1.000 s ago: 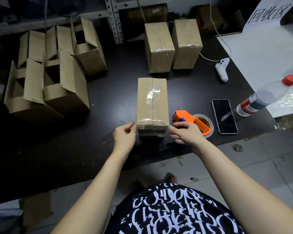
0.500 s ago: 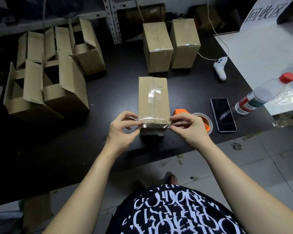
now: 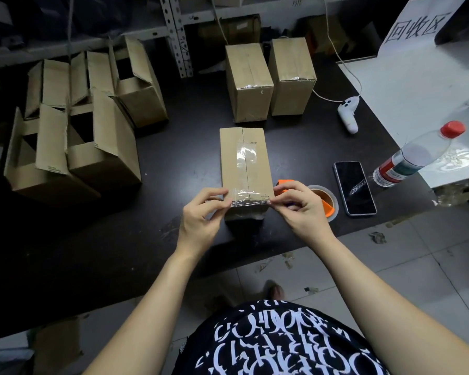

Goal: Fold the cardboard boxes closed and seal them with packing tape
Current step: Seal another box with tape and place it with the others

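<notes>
A closed cardboard box (image 3: 244, 161) stands at the near middle of the black table (image 3: 190, 147), with clear tape along its top seam and a strip across its near edge. My left hand (image 3: 201, 212) pinches the near left corner of that strip. My right hand (image 3: 298, 207) pinches the near right corner. An orange tape dispenser (image 3: 322, 204) with its roll lies just right of the box, partly hidden behind my right hand. Two sealed boxes (image 3: 248, 82) (image 3: 293, 77) stand at the back.
Several open boxes (image 3: 73, 136) with raised flaps crowd the left of the table. A phone (image 3: 355, 188), a water bottle (image 3: 414, 158) and a white controller (image 3: 348, 115) on a cable lie to the right. A white board (image 3: 417, 77) covers the far right. Tape scraps litter the floor.
Both hands rose from the box's near lower sides to its top near corners and now pinch the tape strip there. The box and dispenser stayed put.
</notes>
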Tool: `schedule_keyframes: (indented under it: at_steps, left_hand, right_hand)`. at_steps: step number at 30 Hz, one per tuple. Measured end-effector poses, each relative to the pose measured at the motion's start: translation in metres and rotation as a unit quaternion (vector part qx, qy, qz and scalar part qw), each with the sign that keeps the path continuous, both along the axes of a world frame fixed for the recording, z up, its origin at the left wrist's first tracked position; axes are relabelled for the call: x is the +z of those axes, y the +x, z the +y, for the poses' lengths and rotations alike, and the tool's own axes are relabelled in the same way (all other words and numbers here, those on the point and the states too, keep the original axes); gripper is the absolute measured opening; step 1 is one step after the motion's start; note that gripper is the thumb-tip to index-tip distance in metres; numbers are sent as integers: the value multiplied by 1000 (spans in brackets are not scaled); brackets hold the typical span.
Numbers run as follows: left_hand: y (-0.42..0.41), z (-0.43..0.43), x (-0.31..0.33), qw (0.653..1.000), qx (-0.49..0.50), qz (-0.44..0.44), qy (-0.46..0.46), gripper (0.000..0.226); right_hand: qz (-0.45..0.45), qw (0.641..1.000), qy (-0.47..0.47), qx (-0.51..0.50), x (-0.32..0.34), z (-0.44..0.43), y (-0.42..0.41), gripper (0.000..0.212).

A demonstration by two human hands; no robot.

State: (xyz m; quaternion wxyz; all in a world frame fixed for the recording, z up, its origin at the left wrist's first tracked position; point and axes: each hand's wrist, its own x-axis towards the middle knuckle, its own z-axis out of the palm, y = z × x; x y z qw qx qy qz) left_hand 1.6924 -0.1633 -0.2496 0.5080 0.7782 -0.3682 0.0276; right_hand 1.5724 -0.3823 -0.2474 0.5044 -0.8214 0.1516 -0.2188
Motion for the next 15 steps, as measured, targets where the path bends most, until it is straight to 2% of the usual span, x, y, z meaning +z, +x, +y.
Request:
schedule_keyframes:
  at_steps: [3,6,10,15]
  left_hand:
    - [1,5,-3,1000,1,-4,-3,14]
    - [-2,12,-1,1000,-1,12,3,18]
    - [-4,5,0,998,37,40,-10,1]
    - [-2,-3,-3,997,63,47,-20,6]
  right_hand:
    - [-3,1000,-4,17,-2,-2,-1,2]
    - [-7,1000,4,17,2,0,0,10]
    - [-15,999,-31,1,2,3,6,8]
    - [-12,999,-47,18,1,-2,9,12]
